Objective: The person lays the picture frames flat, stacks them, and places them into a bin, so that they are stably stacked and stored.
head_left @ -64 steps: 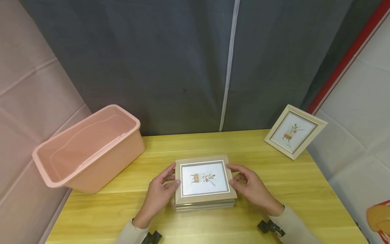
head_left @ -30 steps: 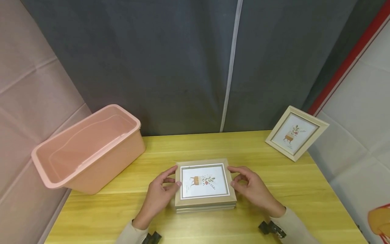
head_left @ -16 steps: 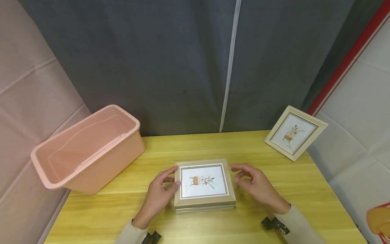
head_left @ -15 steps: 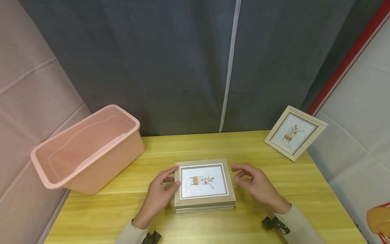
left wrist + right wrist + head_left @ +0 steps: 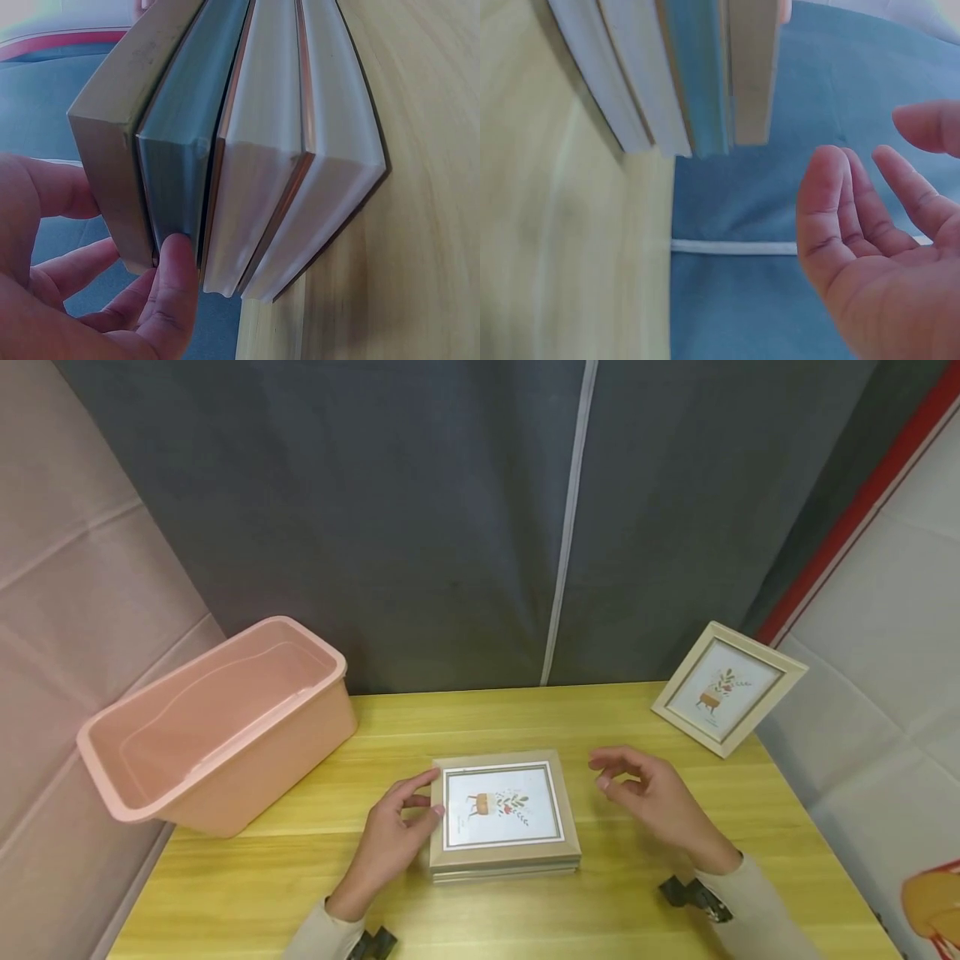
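Note:
A stack of several picture frames lies flat on the table, its top picture frame (image 5: 501,860) a light wood tone with a potted-plant print. My left hand (image 5: 393,839) stays at the stack's left side, fingertips touching the edges of the upper frames. In the left wrist view the second frame (image 5: 176,161) looks bluish, and the lower frames (image 5: 330,180) are whitish. My right hand (image 5: 660,797) hovers right of the stack, apart from it, with loosely bent fingers and nothing held. The right wrist view shows a gap between that hand (image 5: 885,262) and the stack.
A pink plastic bin (image 5: 262,752) stands at the left of the table (image 5: 480,918). At the back right another picture frame (image 5: 675,697) stands tilted on a corner side, near the white wall. A dark grey curtain (image 5: 375,527) hangs behind the table.
My right hand has let go of the stack's right side and moved away to the right. My left hand keeps its place. The stack sits slightly nearer to me than two seconds ago.

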A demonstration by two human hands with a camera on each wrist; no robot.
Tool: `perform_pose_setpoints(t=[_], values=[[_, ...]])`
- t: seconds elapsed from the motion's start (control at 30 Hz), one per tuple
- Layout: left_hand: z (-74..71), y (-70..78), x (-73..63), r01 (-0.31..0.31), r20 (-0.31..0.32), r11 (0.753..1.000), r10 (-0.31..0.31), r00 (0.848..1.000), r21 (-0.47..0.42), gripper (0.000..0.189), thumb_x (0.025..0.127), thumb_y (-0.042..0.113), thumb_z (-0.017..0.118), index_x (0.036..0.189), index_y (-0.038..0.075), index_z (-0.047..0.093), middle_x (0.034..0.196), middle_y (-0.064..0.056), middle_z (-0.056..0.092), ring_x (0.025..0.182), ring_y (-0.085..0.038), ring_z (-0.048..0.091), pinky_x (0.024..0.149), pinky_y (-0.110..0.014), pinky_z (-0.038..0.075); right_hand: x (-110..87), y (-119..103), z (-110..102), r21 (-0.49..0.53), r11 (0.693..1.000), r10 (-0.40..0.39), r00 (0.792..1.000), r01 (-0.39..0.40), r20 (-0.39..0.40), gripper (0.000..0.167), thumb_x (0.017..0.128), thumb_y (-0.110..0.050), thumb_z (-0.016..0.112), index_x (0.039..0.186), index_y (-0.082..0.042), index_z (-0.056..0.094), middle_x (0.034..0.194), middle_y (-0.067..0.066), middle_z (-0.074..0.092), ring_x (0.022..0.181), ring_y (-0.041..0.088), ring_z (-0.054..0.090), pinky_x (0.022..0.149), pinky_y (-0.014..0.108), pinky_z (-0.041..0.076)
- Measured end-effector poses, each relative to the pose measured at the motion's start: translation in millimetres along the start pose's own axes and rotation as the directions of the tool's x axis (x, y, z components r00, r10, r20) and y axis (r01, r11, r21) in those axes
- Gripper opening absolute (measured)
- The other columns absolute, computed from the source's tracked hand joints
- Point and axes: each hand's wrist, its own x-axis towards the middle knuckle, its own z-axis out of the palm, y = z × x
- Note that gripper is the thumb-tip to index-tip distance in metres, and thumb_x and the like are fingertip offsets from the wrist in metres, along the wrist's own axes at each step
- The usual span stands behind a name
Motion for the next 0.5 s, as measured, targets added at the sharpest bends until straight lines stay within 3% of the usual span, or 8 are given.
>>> perform_pose_setpoints(t=[0.23, 0.5], values=[[0.4, -0.6, -0.1, 0.008, 0.006, 1.000, -0.008, 1.000, -0.011, 0.052, 0.097, 0.018, 0.078, 0.145, 0.031, 0.065, 0.145, -0.001, 0.063, 0.115, -0.022, 0.066, 0.075, -0.026, 0.058, 6.2, -7, -21, -0.072, 0.996, -0.057, 0.994, 0.050, -0.088, 0.031, 0.101, -0.008, 0.071, 0.132, -0.011, 0.069, 0.118, -0.001, 0.074, 0.102, 0.006, 0.070, 0.078, 0.021, 0.061], [0.0, -1.5, 0.3, 0.007, 0.009, 1.000, -0.007, 1.000, -0.016, 0.051, 0.097, 0.015, 0.077, 0.144, 0.032, 0.065, 0.144, 0.000, 0.064, 0.115, -0.022, 0.066, 0.078, -0.026, 0.059, 13.3, -15, -43, -0.122, 0.990, -0.092, 0.983, 0.073, -0.161, 0.034, 0.100, -0.004, 0.071, 0.133, -0.009, 0.069, 0.115, -0.020, 0.071, 0.101, -0.001, 0.068, 0.080, 0.015, 0.059]])
